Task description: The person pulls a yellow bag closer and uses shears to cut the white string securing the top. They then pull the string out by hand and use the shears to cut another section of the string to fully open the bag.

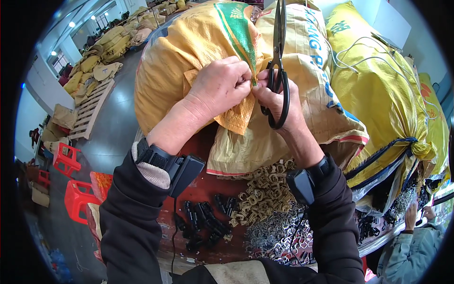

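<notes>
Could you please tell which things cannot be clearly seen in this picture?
Head view:
Orange sack: contents hidden by its woven wall.
What exactly the left hand pinches: covered by its fingers.
Scissors at the right hand: blade tips apparently cut off by the top edge.
Co-worker: body cut off by the lower edge and dark rim.

Bright, cool light fills the frame, with small ceiling lamps (pixel 72 24) glaring at upper left and a pale sheen on the grey floor (pixel 111 120). The centre looks sharp; toward the rim, detail softens, lines bend, and black vignetting closes the corners.
</notes>
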The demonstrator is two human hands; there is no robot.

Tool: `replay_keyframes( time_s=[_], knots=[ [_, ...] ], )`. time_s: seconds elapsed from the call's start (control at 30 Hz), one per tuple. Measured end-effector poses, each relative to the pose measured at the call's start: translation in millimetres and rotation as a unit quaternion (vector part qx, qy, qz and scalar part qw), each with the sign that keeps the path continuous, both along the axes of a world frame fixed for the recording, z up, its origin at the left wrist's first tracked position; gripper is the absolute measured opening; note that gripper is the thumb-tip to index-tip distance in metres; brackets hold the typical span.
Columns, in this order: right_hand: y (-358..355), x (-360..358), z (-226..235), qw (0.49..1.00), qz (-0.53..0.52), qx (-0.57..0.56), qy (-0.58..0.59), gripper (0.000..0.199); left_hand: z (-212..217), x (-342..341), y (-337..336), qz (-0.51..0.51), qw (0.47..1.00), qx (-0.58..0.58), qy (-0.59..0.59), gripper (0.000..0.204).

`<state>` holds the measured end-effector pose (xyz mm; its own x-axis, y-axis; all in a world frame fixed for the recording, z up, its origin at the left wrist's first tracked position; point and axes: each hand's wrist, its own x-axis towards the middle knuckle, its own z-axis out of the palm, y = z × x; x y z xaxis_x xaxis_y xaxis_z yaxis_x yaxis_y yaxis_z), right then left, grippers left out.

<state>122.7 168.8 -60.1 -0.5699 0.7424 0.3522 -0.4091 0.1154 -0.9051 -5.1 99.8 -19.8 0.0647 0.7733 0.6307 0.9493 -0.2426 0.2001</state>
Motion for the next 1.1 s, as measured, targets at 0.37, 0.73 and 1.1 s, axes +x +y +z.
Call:
replay_keyframes(
  time_s=[0.37, 0.73, 1.1],
  knots=[
    [4.6, 1.0, -3.7, 0.999, 0.013, -0.024, 0.021, 0.022, 4.0, -3.4, -17.2, -0.156, 0.885, -0.141, -0.416, 0.008],
    [0.6, 3.9, -2.7, 1.000, 0.003, -0.015, 0.001, 0.019, -2.3, 6.1, -12.3, -0.076, 0.943, -0.065, -0.316, 0.009],
    [-1.7, 2.3, -2.9, 0.999, -0.016, 0.042, -0.006, 0.018, -1.1, 6.6, -4.2, 0.017, 0.999, 0.029, -0.010, 0.009]
  ],
)
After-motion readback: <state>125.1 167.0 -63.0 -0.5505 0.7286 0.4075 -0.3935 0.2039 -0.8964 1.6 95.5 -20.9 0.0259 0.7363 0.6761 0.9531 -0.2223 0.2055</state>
